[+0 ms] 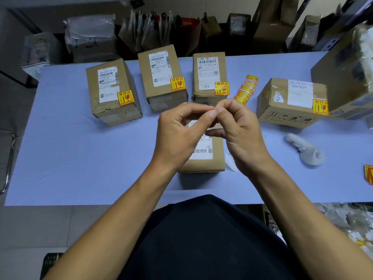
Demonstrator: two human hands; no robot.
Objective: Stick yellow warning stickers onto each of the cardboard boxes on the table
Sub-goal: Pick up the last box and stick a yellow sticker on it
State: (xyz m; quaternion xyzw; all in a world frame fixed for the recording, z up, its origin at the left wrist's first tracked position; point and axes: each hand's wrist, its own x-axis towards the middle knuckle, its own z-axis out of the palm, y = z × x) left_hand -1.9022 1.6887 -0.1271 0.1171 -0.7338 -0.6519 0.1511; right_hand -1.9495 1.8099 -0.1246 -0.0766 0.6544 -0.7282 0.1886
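Observation:
Four cardboard boxes with yellow warning stickers stand on the blue table: a left box (113, 91), a second box (161, 75), a third box (209, 75) and a right box (290, 104). A fifth box (203, 156) lies near me, mostly hidden by my hands; no sticker shows on its visible part. My left hand (181, 130) and my right hand (240, 128) meet above it, fingertips pinched together on a small sticker (214, 108), of which only a sliver shows. A strip of yellow stickers (246, 89) lies behind my hands.
A white handheld scanner (306, 150) lies at the right. More yellow stickers (369, 174) sit at the right table edge. A big box (349, 73) looms at the far right. A scrap of white backing paper (231, 162) lies beside the near box. Parcels are stacked behind the table.

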